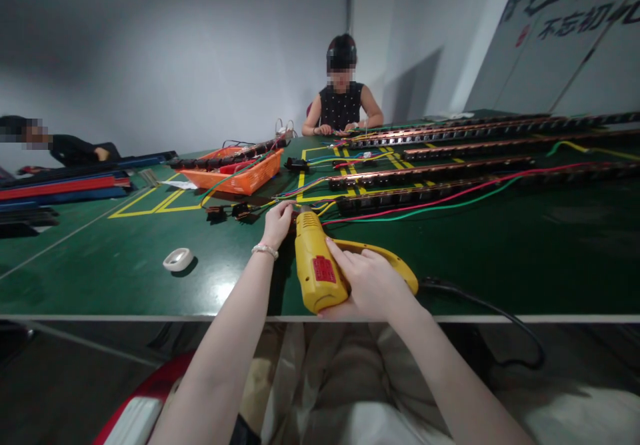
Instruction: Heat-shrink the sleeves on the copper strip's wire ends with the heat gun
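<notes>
My right hand (373, 278) is wrapped around the handle of a yellow heat gun (311, 245), its index finger lying along the body. The nozzle points away from me, close to my left hand (279, 224). My left fingers are pinched on thin wires at the end of a long black-and-copper strip (380, 200); the exact spot is partly hidden. Just left of that hand lie black connectors (243, 211) on the wire ends. Red and green wires (425, 213) run off to the right along the strip.
An orange basket (250, 180) with strips stands at the back left. A white tape roll (178, 260) lies on the green table (125, 292). More strips (450, 150) stretch rightward. A power cord (480, 302) hangs over the front edge. Two people sit at the far side and left.
</notes>
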Demonstrator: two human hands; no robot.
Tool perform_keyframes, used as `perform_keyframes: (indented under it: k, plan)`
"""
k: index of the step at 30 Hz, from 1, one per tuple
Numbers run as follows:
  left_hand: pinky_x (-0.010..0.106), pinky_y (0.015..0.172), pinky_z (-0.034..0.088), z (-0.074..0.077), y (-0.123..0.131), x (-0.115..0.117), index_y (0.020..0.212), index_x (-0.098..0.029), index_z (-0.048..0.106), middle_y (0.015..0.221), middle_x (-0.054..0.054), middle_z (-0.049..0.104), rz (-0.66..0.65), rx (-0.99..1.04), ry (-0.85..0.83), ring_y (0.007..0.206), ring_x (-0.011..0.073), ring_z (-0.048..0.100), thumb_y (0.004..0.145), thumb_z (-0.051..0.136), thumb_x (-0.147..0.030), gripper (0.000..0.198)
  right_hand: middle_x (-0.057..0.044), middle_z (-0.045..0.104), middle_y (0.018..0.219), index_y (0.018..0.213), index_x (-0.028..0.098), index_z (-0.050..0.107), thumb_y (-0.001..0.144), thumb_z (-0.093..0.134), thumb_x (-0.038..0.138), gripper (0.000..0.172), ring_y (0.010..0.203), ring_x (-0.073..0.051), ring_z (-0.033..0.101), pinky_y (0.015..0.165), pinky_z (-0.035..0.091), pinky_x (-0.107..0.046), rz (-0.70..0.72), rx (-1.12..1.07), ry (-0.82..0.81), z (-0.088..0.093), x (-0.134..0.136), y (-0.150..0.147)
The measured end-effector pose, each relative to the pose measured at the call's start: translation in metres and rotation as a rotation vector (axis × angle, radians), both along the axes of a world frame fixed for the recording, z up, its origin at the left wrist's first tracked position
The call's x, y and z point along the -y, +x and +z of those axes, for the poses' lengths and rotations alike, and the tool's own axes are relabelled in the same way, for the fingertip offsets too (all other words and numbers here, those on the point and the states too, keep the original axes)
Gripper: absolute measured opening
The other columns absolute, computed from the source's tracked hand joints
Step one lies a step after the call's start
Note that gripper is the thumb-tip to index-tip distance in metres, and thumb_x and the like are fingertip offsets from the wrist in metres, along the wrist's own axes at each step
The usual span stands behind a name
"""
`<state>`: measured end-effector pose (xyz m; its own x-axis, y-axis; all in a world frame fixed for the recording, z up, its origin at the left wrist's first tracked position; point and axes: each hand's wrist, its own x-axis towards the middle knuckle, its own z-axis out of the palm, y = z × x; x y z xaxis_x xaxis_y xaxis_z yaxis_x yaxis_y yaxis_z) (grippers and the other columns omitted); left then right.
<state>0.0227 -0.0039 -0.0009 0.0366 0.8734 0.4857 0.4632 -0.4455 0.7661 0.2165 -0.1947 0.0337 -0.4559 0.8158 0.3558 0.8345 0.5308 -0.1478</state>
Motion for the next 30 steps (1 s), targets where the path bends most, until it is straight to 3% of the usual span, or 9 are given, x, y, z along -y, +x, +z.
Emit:
perform_keyframes:
  k: [12, 24, 30]
  plan:
    - [0.023, 0.057, 0.044, -0.008, 0.0, -0.005, 0.091, -0.016, 0.062, 0.074, 0.004, 0.071, -0.025, -0.013, -0.011, 0.06, 0.0128, 0.06, 0.084, 0.045, -0.028, 0.022, -0.019, 0.067, 0.111, 0.144, 0.006, 0.029, 0.061, 0.065, 0.071, 0.111, 0.093, -0.032, 0.065, 0.083, 0.048, -0.045, -0.063, -0.006, 0.039, -0.004, -0.001, 0.039]
    - [0.023, 0.058, 0.043, -0.007, 0.0, -0.004, 0.09, -0.017, 0.064, 0.069, 0.003, 0.069, -0.03, -0.023, -0.005, 0.06, 0.0129, 0.058, 0.087, 0.045, -0.033, 0.025, -0.017, 0.067, 0.11, 0.146, 0.007, 0.025, 0.061, 0.065, 0.07, 0.113, 0.097, -0.03, 0.064, 0.086, 0.047, -0.043, -0.1, -0.005, 0.05, -0.009, 0.0, 0.046]
    - [0.027, 0.072, 0.049, -0.005, 0.0, -0.007, 0.092, -0.016, 0.068, 0.094, 0.008, 0.07, 0.03, -0.024, 0.17, 0.079, 0.0154, 0.063, 0.086, 0.049, -0.028, 0.023, -0.018, 0.068, 0.105, 0.144, 0.004, 0.029, 0.061, 0.064, 0.071, 0.112, 0.091, -0.03, 0.065, 0.081, 0.047, -0.042, -0.136, 0.027, 0.073, -0.007, 0.003, 0.037]
